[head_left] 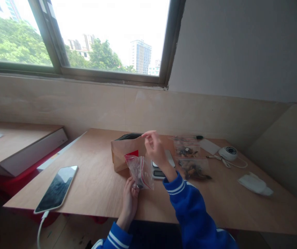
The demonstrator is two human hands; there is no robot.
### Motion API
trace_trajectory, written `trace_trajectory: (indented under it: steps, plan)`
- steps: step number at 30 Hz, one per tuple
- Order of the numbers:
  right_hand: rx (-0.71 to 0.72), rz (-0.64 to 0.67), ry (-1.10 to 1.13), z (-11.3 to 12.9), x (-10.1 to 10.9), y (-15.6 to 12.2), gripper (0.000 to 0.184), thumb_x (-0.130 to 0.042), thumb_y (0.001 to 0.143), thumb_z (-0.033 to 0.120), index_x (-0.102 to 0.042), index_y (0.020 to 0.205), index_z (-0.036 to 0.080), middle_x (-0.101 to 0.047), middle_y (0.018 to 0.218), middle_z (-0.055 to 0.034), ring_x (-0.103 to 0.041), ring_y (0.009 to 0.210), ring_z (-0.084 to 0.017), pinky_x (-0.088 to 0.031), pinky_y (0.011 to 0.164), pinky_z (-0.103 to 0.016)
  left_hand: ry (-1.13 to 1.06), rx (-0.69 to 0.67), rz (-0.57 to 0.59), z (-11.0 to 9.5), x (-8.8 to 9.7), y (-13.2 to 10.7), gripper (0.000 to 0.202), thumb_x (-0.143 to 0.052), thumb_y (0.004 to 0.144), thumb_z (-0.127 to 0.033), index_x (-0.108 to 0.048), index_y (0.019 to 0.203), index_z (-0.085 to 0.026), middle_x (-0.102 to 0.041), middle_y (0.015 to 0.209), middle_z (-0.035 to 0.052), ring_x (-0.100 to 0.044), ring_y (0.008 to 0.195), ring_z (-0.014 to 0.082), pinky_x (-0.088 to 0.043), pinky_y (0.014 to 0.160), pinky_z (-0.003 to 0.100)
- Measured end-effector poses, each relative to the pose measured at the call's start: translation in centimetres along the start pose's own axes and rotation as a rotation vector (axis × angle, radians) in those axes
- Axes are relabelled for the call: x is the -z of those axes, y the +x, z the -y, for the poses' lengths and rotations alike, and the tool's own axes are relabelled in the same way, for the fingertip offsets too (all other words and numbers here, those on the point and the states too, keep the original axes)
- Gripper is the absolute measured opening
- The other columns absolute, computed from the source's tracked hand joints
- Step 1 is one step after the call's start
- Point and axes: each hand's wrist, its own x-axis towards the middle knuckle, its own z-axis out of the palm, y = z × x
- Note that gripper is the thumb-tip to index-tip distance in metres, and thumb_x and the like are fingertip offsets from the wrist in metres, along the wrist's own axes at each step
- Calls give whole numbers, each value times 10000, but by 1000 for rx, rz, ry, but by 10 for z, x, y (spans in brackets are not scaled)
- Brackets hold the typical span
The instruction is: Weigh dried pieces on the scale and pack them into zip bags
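Low near the front of the table, my left hand [130, 193] grips a clear zip bag [141, 169] by its lower part. Something small and dark lies at the bottom of that bag, and a red patch shows by its top left corner. Behind it stands a brown paper bag [118, 155] with a dark open mouth. My right hand [153, 147] is raised at the paper bag's right top corner, its fingers pinched; whatever is between them is too small to make out. A small scale [158, 173] sits partly hidden under my right wrist.
Two zip bags of dark small pieces, a far one [187, 149] and a near one [193, 168], lie right of the scale. Beyond are a white dome camera [227, 153] with its cable and a crumpled white wrapper [255, 184]. A plugged-in phone [57, 188] rests at the left edge.
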Motion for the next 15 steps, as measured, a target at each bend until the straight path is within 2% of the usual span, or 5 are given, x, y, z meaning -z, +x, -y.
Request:
trace_trajectory:
  steps: [3,6,8,11,15]
  plan:
    - [-215,133,119,-12,13,-40,188,-403,836,141,-552,735,197,-575,730,-2,-563,697,-138,-461,647,-251,-16,29,3,-3,-3,-2,250,-691,691,-321,-657,884,-166,-641,996,60,-595,851,156,-482,711,245]
    - [-344,337,159,-30,13,-80,165,-447,819,139,-595,761,186,-588,741,-3,-571,676,-135,-469,620,-249,-39,43,14,-6,-5,-3,226,-697,695,-305,-644,877,-181,-652,929,35,-604,799,138,-484,702,239]
    - [-336,372,142,-41,8,-98,138,-494,836,180,-632,831,184,-596,842,-30,-589,747,-150,-485,641,-258,-69,53,1,-8,-7,-4,205,-707,689,-280,-638,860,-191,-657,917,32,-612,788,134,-486,694,233]
    - [-310,395,142,-48,3,-109,184,-514,860,211,-649,984,192,-587,977,-63,-603,841,-170,-510,703,-283,-121,67,-29,-10,-10,-6,225,-727,676,-253,-644,875,-188,-661,950,47,-624,801,136,-493,688,224]
    - [-236,549,179,-46,3,-108,381,-591,809,164,-590,1183,237,-564,1218,-73,-549,1109,-210,-441,970,-365,-140,83,-32,-12,-11,-7,275,-720,686,-246,-646,940,-174,-662,963,45,-631,783,115,-499,678,204]
